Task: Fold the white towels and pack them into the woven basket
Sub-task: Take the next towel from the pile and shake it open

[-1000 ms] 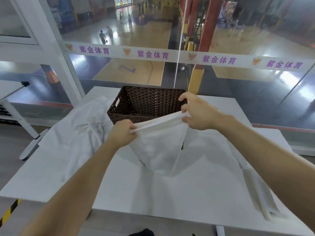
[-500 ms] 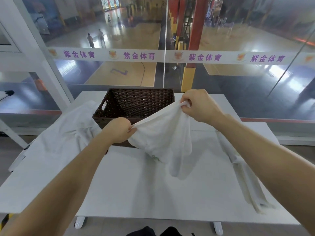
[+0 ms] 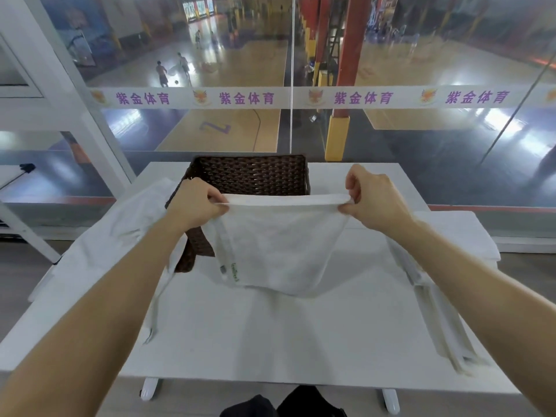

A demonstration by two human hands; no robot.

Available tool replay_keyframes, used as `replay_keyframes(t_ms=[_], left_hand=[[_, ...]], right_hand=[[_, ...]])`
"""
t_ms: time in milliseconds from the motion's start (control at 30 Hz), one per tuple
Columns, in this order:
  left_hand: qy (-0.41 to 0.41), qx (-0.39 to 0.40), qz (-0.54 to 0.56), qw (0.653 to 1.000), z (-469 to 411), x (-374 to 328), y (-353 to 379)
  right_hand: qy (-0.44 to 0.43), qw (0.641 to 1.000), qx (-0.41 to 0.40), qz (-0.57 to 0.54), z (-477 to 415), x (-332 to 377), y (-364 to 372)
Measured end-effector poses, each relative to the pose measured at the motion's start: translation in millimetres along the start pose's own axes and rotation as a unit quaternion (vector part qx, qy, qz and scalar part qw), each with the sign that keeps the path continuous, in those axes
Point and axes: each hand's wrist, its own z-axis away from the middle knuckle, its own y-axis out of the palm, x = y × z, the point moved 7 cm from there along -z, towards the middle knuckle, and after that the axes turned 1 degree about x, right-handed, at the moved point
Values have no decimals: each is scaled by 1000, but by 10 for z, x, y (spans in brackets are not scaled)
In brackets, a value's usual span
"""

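Held towel (image 3: pixel 279 245): pulled out wide since half a second ago, when it drooped in a bunch between closer hands; its top edge now runs taut and level, so the cloth hangs flat for a fold.
Table (image 3: pixel 270 341): white top with a bare stretch under the hanging towel, which looks like the spot for laying it down and folding.
Lower hem: close above the tabletop; whether it touches is hard to tell from this angle.
Long towel (image 3: pixel 436 311): lies in a narrow strip along the right side, out of the working space.
Left hand (image 3: pixel 195 206): clamped on the towel's left top corner, fingers curled over the edge.
Right hand (image 3: pixel 376 203): pinches the right top corner, well apart from the left, keeping the edge stretched.
Loose towel (image 3: pixel 120 230): spread rumpled over the table's left side, beside the basket, not yet folded.
Woven basket (image 3: pixel 252 176): dark, open-topped, at the table's far edge behind the held towel, within reach for packing; what it holds is hidden.
Glass wall (image 3: pixel 291 130): beyond the table, overlooking a sports court.
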Motion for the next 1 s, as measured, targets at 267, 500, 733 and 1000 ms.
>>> replay_keyframes(t_ms=[267, 500, 733, 1000], left_hand=[[20, -9, -6, 1000, 83, 7, -156], [53, 50, 5, 997, 110, -375, -34], [102, 137, -105, 980, 178, -192, 29], [122, 83, -126, 981, 210, -246, 12]], right_hand=[[39, 999, 15, -9, 131, -150, 216], [89, 982, 169, 1, 386, 70, 1016], [106, 986, 123, -41, 424, 267, 832], [-243, 883, 327, 235, 903, 977, 1068]])
